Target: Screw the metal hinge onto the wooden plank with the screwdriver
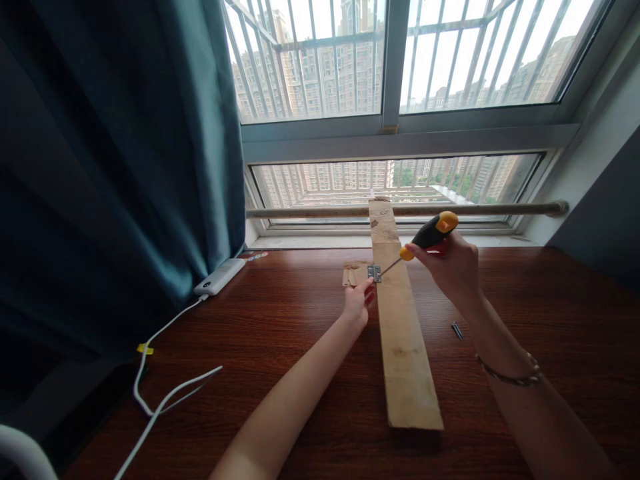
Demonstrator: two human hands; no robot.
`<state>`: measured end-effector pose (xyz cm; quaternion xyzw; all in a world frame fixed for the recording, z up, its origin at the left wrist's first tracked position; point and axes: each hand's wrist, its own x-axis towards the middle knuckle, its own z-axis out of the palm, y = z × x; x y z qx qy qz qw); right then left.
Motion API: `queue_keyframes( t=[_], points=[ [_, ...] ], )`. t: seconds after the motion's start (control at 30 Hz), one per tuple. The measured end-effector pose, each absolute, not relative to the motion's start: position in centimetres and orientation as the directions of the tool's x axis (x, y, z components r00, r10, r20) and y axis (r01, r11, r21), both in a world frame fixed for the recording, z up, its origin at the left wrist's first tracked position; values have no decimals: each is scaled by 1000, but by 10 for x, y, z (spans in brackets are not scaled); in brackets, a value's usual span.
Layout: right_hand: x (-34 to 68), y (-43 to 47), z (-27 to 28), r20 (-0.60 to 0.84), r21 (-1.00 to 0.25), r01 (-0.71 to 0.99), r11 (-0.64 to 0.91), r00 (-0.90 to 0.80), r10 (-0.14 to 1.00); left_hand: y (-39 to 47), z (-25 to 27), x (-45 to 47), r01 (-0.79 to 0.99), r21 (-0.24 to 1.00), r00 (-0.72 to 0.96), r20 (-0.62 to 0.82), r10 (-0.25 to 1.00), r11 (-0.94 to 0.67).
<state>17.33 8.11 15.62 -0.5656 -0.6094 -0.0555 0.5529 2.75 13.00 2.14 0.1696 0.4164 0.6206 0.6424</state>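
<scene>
My right hand [453, 263] is closed around the handle of a black-and-yellow screwdriver [434, 230]. The screwdriver slants down to the left, its tip at a small metal hinge [374, 273]. That hinge lies across a long wooden plank [403, 347] and a short piece of wood [352, 272] on the plank's left. My left hand [357, 305] holds the hinge from its near side, a fingertip pressing on its lower edge and the other fingers curled beside the plank. Whether a screw sits under the tip is too small to see.
The plank rests on a dark red-brown wooden table [300, 373], its far end at a horizontal pipe [320, 212] below the window. Small metal pieces [457, 330] lie right of the plank. On the left are a white power strip [220, 277], a white cable [170, 393] and a blue curtain [200, 133].
</scene>
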Motion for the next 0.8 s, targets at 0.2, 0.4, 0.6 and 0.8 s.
queue_keyframes(
  t=[0.2, 0.4, 0.6, 0.8],
  points=[
    [174, 81, 156, 744, -555, 753, 354, 261, 615, 130, 23, 28, -658, 733, -117, -328, 937, 174],
    [173, 80, 157, 737, -555, 757, 345, 255, 626, 128, 25, 28, -654, 736, -111, -324, 939, 177],
    [173, 80, 157, 737, -538, 775, 331, 241, 632, 127, 25, 27, -658, 732, -113, -330, 937, 178],
    [174, 81, 156, 746, -517, 794, 321, 233, 624, 128, 24, 27, -660, 730, -116, -332, 936, 178]
  ],
)
